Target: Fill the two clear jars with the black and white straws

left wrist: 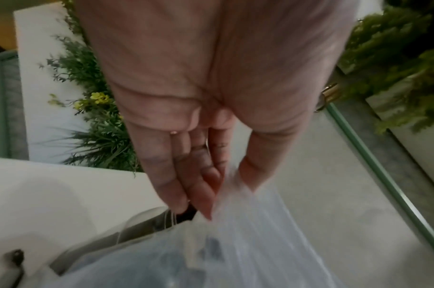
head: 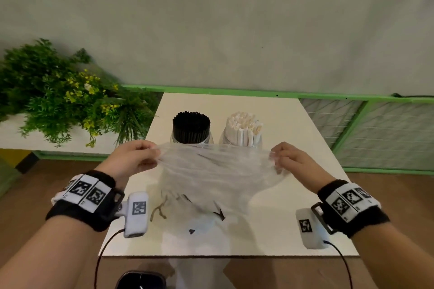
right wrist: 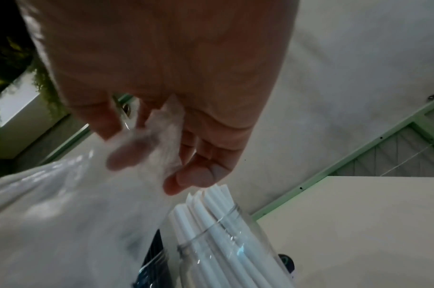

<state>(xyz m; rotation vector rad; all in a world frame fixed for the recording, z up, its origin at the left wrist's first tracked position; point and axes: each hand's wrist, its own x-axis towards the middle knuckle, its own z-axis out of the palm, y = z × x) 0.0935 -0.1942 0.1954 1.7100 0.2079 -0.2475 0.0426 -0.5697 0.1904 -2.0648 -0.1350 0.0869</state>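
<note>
Two clear jars stand side by side at the back of the white table (head: 305, 148). The left jar (head: 175, 139) holds a dense bundle of black straws (head: 191, 128); the right jar (head: 257, 142) (right wrist: 211, 243) holds white straws (head: 243, 130) (right wrist: 206, 210). In front of them a clear plastic bag (head: 216, 171) (left wrist: 248, 243) (right wrist: 75, 214) hangs stretched between both hands. My left hand (head: 138, 157) (left wrist: 211, 185) pinches its left edge. My right hand (head: 285, 159) (right wrist: 161, 140) pinches its right edge, just above the white straws.
A leafy plant with yellow flowers (head: 68, 94) fills a white planter left of the table. A green-framed mesh railing (head: 375, 129) runs behind and to the right. A dark object (head: 141, 280) sits below the table's front edge, over wooden floor.
</note>
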